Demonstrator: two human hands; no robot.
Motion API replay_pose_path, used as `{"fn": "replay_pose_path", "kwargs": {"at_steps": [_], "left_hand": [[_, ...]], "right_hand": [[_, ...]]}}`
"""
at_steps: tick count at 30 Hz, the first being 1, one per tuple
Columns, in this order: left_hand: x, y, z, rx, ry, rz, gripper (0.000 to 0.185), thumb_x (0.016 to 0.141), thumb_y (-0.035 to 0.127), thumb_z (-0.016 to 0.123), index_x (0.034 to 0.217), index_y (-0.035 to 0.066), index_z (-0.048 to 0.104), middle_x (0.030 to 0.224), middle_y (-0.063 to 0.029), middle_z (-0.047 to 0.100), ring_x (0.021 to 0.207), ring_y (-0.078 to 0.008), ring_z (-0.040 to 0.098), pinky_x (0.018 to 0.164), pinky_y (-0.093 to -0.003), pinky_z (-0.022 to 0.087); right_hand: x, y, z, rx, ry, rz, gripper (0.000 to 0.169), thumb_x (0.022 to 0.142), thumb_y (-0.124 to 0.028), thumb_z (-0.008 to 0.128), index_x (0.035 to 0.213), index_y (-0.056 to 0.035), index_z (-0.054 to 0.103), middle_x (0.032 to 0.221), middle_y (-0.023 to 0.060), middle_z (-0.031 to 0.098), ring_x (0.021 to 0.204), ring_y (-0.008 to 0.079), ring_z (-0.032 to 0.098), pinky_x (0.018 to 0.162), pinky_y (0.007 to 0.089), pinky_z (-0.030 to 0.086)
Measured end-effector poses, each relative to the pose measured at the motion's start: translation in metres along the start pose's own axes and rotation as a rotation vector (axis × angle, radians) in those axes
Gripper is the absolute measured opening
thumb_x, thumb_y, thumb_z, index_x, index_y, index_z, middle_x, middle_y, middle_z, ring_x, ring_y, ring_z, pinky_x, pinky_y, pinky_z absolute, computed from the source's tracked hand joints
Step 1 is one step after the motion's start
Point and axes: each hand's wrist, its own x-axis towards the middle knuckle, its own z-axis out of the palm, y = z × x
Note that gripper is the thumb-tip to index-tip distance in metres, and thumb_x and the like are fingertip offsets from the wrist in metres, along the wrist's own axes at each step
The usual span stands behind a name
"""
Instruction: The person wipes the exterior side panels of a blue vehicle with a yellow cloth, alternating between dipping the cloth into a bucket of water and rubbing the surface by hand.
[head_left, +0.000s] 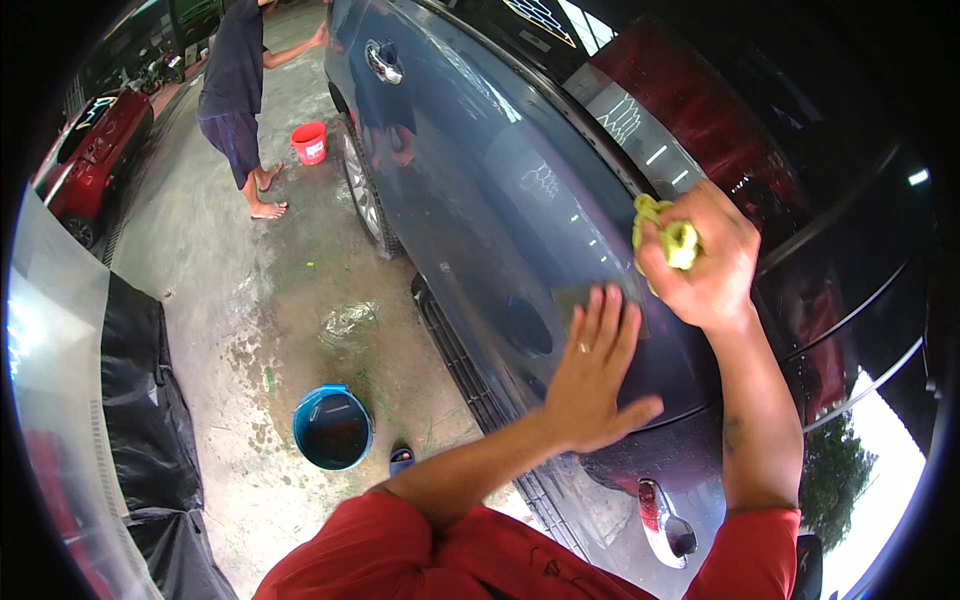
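My left hand (596, 375) lies flat on the dark blue door panel (480, 225) of a car, its fingers holding a thin grey-brown sheet (570, 304), likely sandpaper, against the paint. A ring is on one finger. Higher up, by the lower edge of the side window (637, 120), my right hand (712, 251) grips a bunched yellow-green cloth (681, 244). A darker round patch (529, 326) shows on the panel left of the sheet. One chrome door handle (667, 525) is below my hands, another (385, 61) farther along the car.
A blue bucket (332, 427) with dark liquid stands on the wet concrete floor (247, 315), near the ribbed side step (465, 375). Farther off, a person (232, 97) touches the car beside a red bucket (309, 144). Black sheeting (146, 397) hangs at left; a red car (101, 157) stands beyond.
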Motion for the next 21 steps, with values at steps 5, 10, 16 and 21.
{"fn": "replay_pose_path", "kwargs": {"at_steps": [5, 10, 16, 21], "left_hand": [[0.135, -0.142, -0.084, 0.041, 0.165, -0.222, 0.095, 0.112, 0.064, 0.035, 0.172, -0.006, 0.009, 0.180, -0.0318, 0.003, 0.168, -0.0456, -0.003, 0.135, -0.0557, -0.003], [0.206, -0.221, -0.145, 0.006, 0.309, -0.351, 0.083, 0.117, 0.056, 0.016, 0.171, -0.007, 0.015, 0.179, -0.0329, 0.009, 0.168, -0.0470, 0.003, 0.136, -0.0556, 0.003], [0.003, -0.036, -0.042, -0.115, -0.059, -0.084, 0.102, 0.108, 0.058, 0.045, 0.169, -0.013, 0.006, 0.176, -0.0412, 0.000, 0.165, -0.0565, -0.002, 0.132, -0.0667, 0.004], [0.157, -0.253, -0.130, -0.202, 0.363, -0.360, 0.095, 0.114, 0.066, 0.020, 0.171, -0.009, 0.005, 0.180, -0.0316, -0.003, 0.169, -0.0434, -0.006, 0.136, -0.0497, -0.004]], "right_hand": [[0.008, 0.000, -0.001, -0.026, 0.040, -0.017, 0.020, 0.073, -0.002, 0.082, 0.079, -0.0025, 0.063, 0.072, 0.0121, 0.059, 0.058, 0.0285, 0.060, 0.055, 0.0377, 0.049], [0.014, -0.001, 0.018, -0.007, 0.013, 0.002, 0.019, 0.072, -0.001, 0.081, 0.077, -0.0028, 0.063, 0.073, 0.0116, 0.059, 0.057, 0.0269, 0.059, 0.055, 0.0366, 0.048], [0.001, 0.003, 0.013, -0.043, -0.081, 0.039, 0.020, 0.072, 0.000, 0.082, 0.078, -0.0022, 0.063, 0.074, 0.0116, 0.058, 0.057, 0.0260, 0.059, 0.055, 0.0363, 0.048], [0.014, -0.004, 0.020, -0.065, -0.086, -0.063, 0.020, 0.072, 0.001, 0.083, 0.082, -0.0024, 0.065, 0.077, 0.0123, 0.060, 0.063, 0.0291, 0.062, 0.058, 0.0381, 0.051]]}}
